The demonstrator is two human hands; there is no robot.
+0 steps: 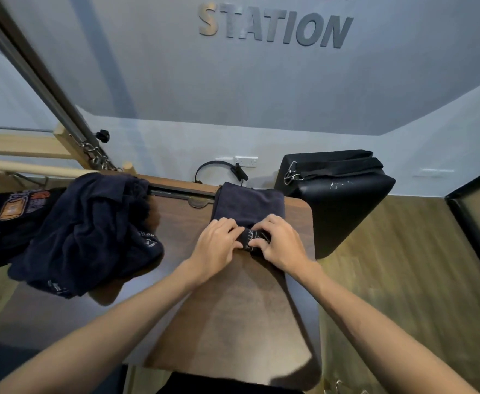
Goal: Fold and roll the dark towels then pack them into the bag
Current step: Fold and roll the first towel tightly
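You are curling both hands, left hand (pixel 217 243) and right hand (pixel 277 243), around near end of folded towel (pixel 250 207) at table (pixel 233 308) centre, starting tight roll; towel pile (pixel 88 234) waiting at nine o'clock, bag (pixel 335 194) at two.

Pale grey wall (pixel 261 89) with raised "STATION" lettering (pixel 275 25), wood-plank floor (pixel 398 280), brown wooden table (pixel 233 308)
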